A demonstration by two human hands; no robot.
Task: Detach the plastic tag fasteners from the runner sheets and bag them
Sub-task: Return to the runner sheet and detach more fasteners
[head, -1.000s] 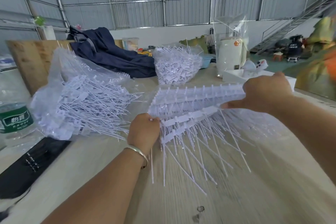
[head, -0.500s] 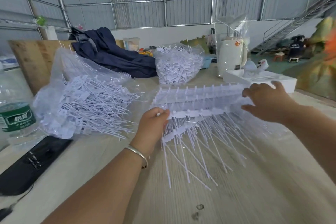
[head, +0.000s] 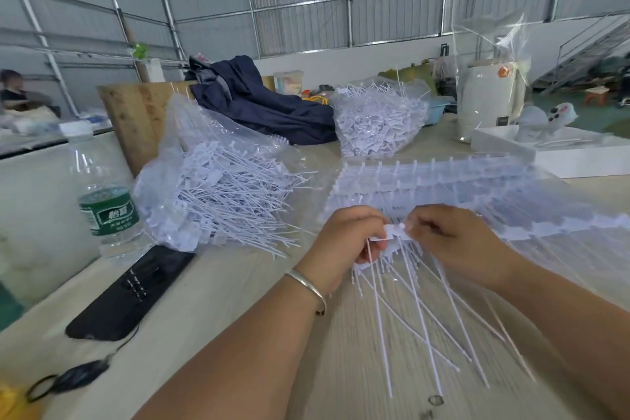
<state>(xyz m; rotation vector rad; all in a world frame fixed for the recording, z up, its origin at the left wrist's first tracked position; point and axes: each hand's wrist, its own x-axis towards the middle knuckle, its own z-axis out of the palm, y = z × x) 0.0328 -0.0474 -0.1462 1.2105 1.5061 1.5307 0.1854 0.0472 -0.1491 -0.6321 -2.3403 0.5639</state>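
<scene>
Both hands, left hand (head: 347, 235) and right hand (head: 453, 242), pinch one tag fastener (head: 395, 232) to snap it off the runner sheets (head: 460, 191).

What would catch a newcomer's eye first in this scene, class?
Both hands meet at centre: the left hand and right hand pinch a white fastener on the runner sheets. To their left a clear bag bulges with loose fasteners, and a dark jacket lies behind.
</scene>
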